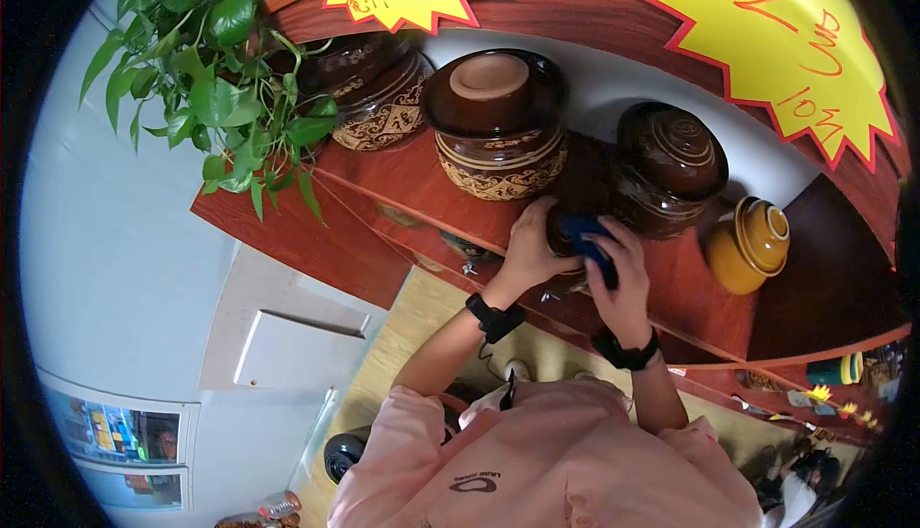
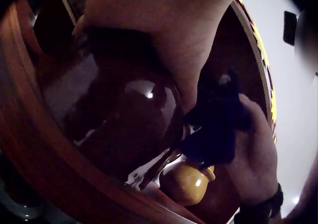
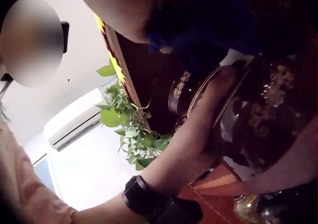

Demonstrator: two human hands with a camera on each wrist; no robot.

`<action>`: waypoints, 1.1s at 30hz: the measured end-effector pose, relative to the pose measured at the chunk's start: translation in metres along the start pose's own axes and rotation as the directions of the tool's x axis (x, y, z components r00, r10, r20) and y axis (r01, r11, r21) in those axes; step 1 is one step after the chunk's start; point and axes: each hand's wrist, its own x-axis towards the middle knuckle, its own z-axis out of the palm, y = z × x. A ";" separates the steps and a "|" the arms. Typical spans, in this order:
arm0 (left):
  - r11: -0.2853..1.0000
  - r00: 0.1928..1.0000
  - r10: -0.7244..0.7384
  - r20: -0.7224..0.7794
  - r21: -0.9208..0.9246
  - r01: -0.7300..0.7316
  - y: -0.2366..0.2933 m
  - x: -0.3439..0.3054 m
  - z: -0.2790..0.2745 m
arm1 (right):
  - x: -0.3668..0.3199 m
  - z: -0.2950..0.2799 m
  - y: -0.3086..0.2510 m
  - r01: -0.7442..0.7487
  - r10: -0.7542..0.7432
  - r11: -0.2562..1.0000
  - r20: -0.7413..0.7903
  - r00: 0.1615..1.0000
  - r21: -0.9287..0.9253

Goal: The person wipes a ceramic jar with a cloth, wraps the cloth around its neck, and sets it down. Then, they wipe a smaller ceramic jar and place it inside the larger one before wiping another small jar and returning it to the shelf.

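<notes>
A dark brown glazed pot (image 2: 119, 120) with a tan pattern (image 3: 273, 90) is at the shelf's front edge, mostly covered by the hands in the head view. My left hand (image 1: 535, 252) grips its side, thumb and fingers spread round the curve. My right hand (image 1: 625, 288) holds a dark blue cloth (image 1: 589, 245) against the pot's upper part. In the left wrist view the cloth (image 2: 213, 127) hangs bunched from the right hand (image 2: 256, 157), close beside the left hand (image 2: 164, 15). The right fingertips are partly hidden by cloth.
On the red-brown shelf (image 1: 383, 183) stand a large patterned pot (image 1: 503, 159), a dark lidded pot (image 1: 671, 164) and a yellow lidded jar (image 1: 747, 245). A leafy plant (image 1: 225, 87) hangs at the left. Yellow price signs (image 1: 786, 39) hang above.
</notes>
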 end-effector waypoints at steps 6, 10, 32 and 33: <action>0.997 0.999 0.048 -0.023 -0.056 -0.049 -0.020 -0.001 0.008 | 0.016 0.031 0.020 0.043 -0.002 0.986 0.250 0.968 -0.159; 0.998 1.000 0.029 -0.012 0.049 -0.028 -0.019 -0.004 0.008 | 0.015 0.036 0.026 -0.012 0.041 0.993 0.248 0.968 -0.119; 0.982 0.902 -0.183 -0.390 -0.109 0.152 -0.006 -0.070 0.051 | 0.025 0.019 0.035 0.208 -0.105 0.954 0.409 0.906 -0.215; 0.984 0.899 -0.173 -0.402 -0.111 0.140 -0.007 -0.070 0.052 | 0.026 0.014 0.033 0.243 -0.124 0.940 0.421 0.899 -0.241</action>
